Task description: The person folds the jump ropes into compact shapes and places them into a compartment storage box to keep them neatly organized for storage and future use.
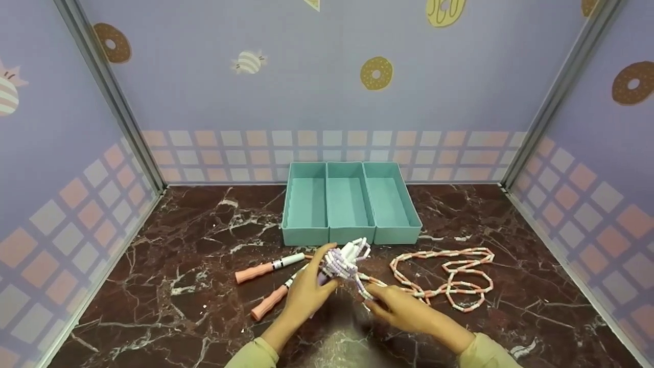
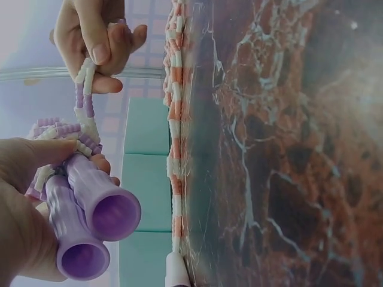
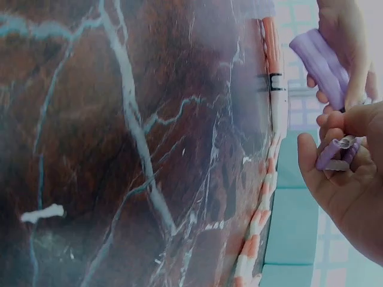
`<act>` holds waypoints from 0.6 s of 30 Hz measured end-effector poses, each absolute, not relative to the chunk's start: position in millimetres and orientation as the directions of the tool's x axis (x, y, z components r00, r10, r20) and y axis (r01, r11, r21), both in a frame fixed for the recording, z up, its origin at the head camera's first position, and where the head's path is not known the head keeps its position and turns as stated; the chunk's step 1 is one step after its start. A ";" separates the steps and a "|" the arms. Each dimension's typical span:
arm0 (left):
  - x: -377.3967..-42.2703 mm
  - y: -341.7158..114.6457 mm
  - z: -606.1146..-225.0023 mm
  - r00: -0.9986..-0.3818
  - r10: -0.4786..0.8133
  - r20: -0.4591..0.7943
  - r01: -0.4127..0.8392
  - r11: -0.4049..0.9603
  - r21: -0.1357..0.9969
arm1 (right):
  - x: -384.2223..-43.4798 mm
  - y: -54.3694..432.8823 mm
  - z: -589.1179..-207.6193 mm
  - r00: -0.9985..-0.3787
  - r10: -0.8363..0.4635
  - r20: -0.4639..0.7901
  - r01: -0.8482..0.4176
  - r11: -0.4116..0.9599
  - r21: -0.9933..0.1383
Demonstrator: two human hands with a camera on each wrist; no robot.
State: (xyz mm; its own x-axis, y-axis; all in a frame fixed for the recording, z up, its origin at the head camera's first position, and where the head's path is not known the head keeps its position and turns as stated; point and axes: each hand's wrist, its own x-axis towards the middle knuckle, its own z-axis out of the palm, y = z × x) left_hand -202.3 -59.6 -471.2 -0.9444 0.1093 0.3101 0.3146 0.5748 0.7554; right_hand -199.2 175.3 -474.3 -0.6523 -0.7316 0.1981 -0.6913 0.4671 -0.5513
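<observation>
My left hand (image 1: 307, 290) grips a purple and white beaded jump rope (image 1: 341, 263), its two purple handles (image 2: 106, 204) side by side with their hollow ends showing in the left wrist view. Several turns of the beaded cord are bunched around the handles at that hand's fingers. With thumb and fingers, my right hand (image 1: 401, 309) pinches a doubled length of the cord (image 2: 84, 95) that runs from the bundle. On the table behind the hands lies a second jump rope in orange and white, its handles (image 1: 255, 272) at left and its beaded cord (image 1: 460, 283) looped at right.
A teal box (image 1: 352, 236) with three compartments stands on the marbled table (image 1: 204, 220) beyond the hands, near the back wall (image 1: 306, 102). Side walls rise at left and right. Small white bits (image 3: 42, 213) lie on the tabletop.
</observation>
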 end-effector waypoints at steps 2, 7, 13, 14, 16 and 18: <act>-202.2 -59.6 -471.6 -0.943 0.108 0.315 0.316 0.586 0.746 | -197.4 174.0 -472.3 -0.638 -0.740 0.210 -0.717 0.473 -0.512; -201.9 -58.2 -470.4 -0.950 0.102 0.295 0.292 0.623 0.726 | -191.5 173.3 -469.1 -0.616 -0.714 0.332 -0.787 0.551 -0.276; -200.8 -57.5 -466.8 -0.957 0.106 0.271 0.271 0.662 0.699 | -186.6 171.1 -470.3 -0.462 -0.668 0.584 -0.788 0.611 0.075; -200.7 -57.7 -466.5 -0.955 0.109 0.276 0.276 0.668 0.691 | -186.2 170.4 -469.8 -0.440 -0.661 0.608 -0.783 0.614 0.102; -201.0 -58.1 -466.7 -0.951 0.111 0.289 0.284 0.687 0.669 | -185.7 169.2 -468.0 -0.405 -0.650 0.643 -0.773 0.619 0.138; -201.0 -58.6 -467.6 -0.946 0.112 0.305 0.291 0.708 0.643 | -185.4 168.1 -465.7 -0.383 -0.643 0.664 -0.770 0.619 0.155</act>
